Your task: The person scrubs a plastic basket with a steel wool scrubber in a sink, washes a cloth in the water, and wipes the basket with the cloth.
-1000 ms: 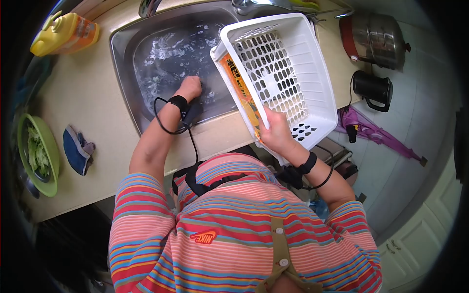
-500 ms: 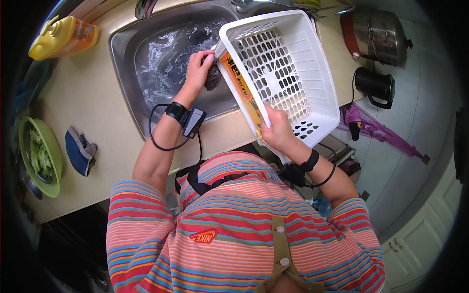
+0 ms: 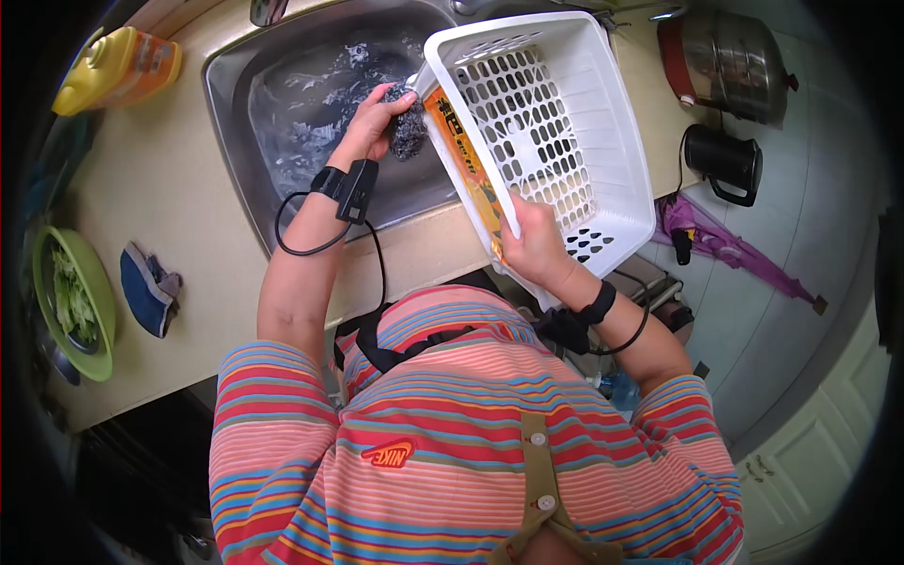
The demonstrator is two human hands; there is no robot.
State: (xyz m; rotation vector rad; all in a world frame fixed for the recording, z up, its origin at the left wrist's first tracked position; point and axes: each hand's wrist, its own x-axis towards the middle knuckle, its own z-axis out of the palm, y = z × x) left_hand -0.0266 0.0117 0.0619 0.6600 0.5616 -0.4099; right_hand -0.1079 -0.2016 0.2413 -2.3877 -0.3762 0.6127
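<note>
The basket (image 3: 610, 118) blocks the right side of the sink (image 3: 287, 104); the left hand (image 3: 370, 124) and scrubber (image 3: 409, 134) crowd its edge. Left of them, the sink is open from above. A bench (image 3: 193, 221) lane runs between sink and cloth (image 3: 144, 294), narrowing beside the bottle (image 3: 121, 71).

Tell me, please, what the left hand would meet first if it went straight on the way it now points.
The left hand, holding the dark scrubber, would probably meet the white basket first, on its labelled side; depth is unclear, so they may be touching.
</note>
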